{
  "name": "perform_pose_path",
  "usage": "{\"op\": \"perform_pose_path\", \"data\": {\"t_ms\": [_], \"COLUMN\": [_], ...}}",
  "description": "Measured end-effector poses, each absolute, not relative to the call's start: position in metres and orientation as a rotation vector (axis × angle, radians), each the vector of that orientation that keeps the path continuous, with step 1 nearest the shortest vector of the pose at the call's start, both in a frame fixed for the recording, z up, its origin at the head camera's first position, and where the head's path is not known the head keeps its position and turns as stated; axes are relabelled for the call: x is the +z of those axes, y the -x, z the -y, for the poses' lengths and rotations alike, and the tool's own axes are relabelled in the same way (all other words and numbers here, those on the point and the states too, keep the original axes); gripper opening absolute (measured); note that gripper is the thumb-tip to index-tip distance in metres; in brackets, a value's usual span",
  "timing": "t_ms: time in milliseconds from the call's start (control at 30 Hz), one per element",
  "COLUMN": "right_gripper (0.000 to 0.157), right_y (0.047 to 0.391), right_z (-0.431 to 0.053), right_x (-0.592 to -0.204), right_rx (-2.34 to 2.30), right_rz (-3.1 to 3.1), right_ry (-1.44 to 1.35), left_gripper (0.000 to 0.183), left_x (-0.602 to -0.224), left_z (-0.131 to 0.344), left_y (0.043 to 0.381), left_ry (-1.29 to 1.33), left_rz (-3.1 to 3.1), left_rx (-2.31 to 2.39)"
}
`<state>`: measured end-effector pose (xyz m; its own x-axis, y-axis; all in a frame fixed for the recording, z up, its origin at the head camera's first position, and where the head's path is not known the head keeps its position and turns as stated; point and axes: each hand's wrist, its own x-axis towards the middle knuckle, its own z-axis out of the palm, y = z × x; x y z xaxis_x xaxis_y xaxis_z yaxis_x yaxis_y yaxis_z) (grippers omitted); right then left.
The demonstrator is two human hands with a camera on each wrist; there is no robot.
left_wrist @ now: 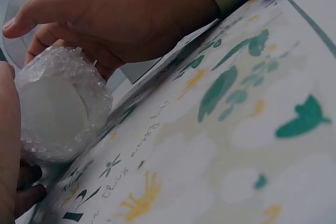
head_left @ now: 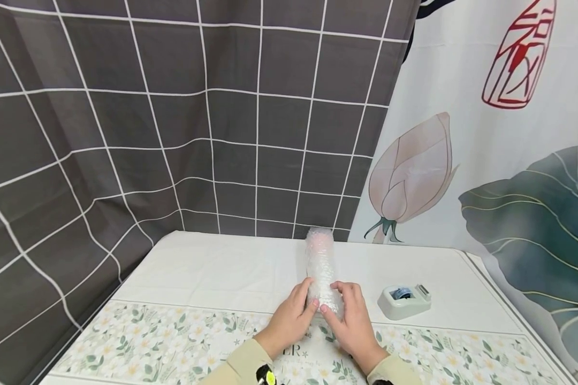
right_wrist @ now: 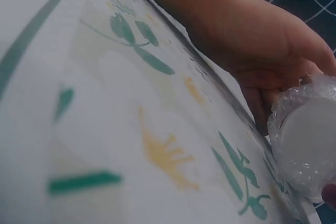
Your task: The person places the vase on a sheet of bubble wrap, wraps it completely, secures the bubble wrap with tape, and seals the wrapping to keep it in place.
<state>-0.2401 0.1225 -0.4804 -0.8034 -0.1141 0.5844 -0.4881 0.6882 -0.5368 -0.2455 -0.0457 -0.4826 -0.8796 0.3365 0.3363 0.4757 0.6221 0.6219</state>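
Note:
A bubble-wrapped cylinder (head_left: 322, 267), pinkish toward its far end, lies on the table and points away from me. My left hand (head_left: 291, 320) holds its near end from the left, the thumb on top. From the right, my right hand (head_left: 350, 323) grips the same end with curled fingers, and the two thumbs nearly meet. In the left wrist view the round whitish end (left_wrist: 55, 111) of the cylinder shows through the crinkled wrap. The right wrist view shows that end (right_wrist: 312, 137) too, cut off by the frame's edge.
A pale tape dispenser (head_left: 404, 302) with a blue roll stands to the right of my right hand. The white table (head_left: 221, 267) carries a floral-printed band (head_left: 173, 339) along its near side. Behind hang a dark grid curtain (head_left: 231, 123) and a lotus-printed curtain (head_left: 414, 80).

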Motion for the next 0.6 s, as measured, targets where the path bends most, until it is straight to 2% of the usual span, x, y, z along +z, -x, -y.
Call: {"op": "perform_pose_path", "data": {"t_ms": [600], "right_gripper": [0.057], "right_y": [0.25], "right_z": [-0.121], "right_x": [-0.483], "right_rx": [0.999], "right_rz": [2.42], "right_ry": [-0.407], "left_gripper": [0.067], "left_x": [-0.485], "left_z": [0.046], "left_y": [0.257], "left_ry": [0.737], "left_rz": [2.722], "left_rx": [-0.993]}}
